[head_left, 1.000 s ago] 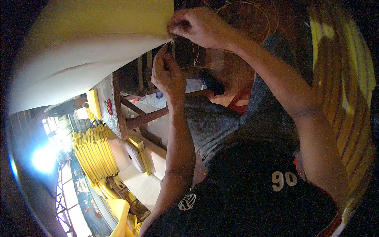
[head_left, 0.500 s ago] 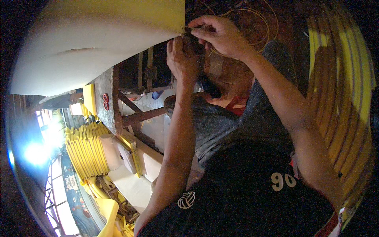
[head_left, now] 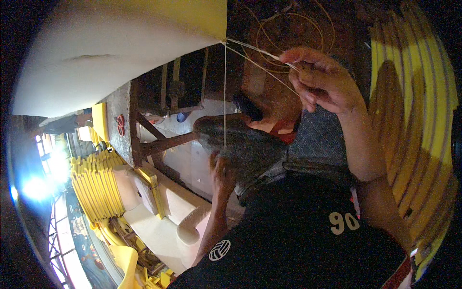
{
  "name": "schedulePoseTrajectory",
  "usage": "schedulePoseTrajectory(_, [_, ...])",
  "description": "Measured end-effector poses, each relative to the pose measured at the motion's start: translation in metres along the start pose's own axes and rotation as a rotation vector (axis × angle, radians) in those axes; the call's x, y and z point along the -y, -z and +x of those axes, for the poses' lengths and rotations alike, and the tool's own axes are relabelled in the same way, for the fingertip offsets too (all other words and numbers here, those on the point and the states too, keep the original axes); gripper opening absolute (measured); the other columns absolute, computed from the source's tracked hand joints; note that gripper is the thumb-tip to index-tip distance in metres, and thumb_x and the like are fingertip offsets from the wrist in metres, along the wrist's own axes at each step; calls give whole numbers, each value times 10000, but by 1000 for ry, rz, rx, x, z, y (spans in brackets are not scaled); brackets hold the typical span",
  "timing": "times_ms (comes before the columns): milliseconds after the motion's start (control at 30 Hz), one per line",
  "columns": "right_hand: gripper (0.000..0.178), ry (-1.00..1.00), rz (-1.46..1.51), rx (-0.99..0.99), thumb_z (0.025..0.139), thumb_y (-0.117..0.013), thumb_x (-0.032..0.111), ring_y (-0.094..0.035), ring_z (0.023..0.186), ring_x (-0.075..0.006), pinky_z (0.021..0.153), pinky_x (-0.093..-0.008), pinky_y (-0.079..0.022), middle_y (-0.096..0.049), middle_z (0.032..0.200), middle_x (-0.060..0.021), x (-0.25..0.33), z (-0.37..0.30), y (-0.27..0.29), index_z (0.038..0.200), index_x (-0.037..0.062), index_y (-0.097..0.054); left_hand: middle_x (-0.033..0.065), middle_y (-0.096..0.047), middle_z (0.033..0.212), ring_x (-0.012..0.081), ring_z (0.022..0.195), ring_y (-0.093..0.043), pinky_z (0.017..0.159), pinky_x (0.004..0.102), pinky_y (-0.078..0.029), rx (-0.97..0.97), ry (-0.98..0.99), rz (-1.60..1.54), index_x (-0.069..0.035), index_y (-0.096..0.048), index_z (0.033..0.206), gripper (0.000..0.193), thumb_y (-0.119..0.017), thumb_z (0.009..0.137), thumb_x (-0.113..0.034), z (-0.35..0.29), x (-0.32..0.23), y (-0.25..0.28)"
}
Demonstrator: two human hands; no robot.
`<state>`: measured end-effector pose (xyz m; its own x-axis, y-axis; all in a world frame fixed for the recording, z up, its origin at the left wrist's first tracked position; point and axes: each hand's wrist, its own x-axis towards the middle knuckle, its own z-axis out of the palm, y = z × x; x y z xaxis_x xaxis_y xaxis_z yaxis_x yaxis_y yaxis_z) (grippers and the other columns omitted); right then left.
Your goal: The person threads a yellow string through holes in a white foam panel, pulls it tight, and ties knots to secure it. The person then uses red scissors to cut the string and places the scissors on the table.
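A large pale slab with a yellow side [head_left: 125,62] juts in from the upper left; its fabric-like face has a small crease. White string [head_left: 260,66] runs from its near corner. In my right hand [head_left: 327,84], raised at the right, the string is pinched between thumb and fingers, and two strands stretch taut back to the corner. My left hand [head_left: 222,173] is low, above my lap, closed at the lower end of a strand that hangs straight from that corner. Whether a needle is in either hand I cannot make out.
Yellow cable [head_left: 332,31] lies coiled on the dark floor. Stacked yellow-edged sheets [head_left: 409,120] stand at right; more yellow pieces [head_left: 96,188] stand at left by a cream padded seat [head_left: 154,236]. Red-handled scissors [head_left: 120,125] rest on a grey bench [head_left: 126,101] beside the slab.
Both hands were together at the slab's corner. My right hand has moved right and down, my left hand down toward my lap, and the string is now drawn out between them and the corner.
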<state>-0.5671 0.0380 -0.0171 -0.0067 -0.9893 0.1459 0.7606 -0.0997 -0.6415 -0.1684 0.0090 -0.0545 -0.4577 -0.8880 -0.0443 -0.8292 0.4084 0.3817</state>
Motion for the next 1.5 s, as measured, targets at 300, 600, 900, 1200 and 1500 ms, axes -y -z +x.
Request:
schedulePoseTrajectory(300, [398,127,-496,-135,960,-624,129,-610,796,-123,901,-326,-513,-615,847,-35,-7,3,-30,1327,4,-534,185,-595,909,399,895,-573,766,520,-445,168,209,361,-37,-593,922,80,-560,913,-109,-254,180,-34])
schedulePoseTrajectory(600, [312,498,-969,-355,963,-641,203,-683,943,-198,849,-322,-549,-695,1048,-95,-55,52,-38,1234,50,-612,171,-623,946,385,849,-605,719,507,-477,591,533,336,-58,-603,947,161,-567,927,-213,-389,213,-52])
schedulePoseTrajectory(900, [321,-92,158,-418,1005,-539,240,-571,726,-114,614,-242,-459,-608,881,-1,-73,89,-67,1283,87,-592,165,-626,937,361,825,-608,717,493,-482,629,759,223,-55,-599,954,208,-556,941,-258,-404,227,-78])
schedulePoseTrajectory(1200, [208,43,-688,-343,952,-541,160,-490,538,-157,534,-309,-429,-507,635,-12,-68,93,-47,1098,61,-650,158,-630,928,336,800,-611,715,479,-487,548,791,150,-52,-594,961,256,-545,956,-303,-364,240,-94])
schedulePoseTrajectory(1500, [171,288,-1738,-156,898,-594,132,-675,853,-380,739,-475,-543,-683,864,-172,-66,107,1,1050,68,-637,152,-633,919,312,776,-614,713,466,-492,198,711,117,-49,-590,968,305,-535,971,-348,-268,277,-41])
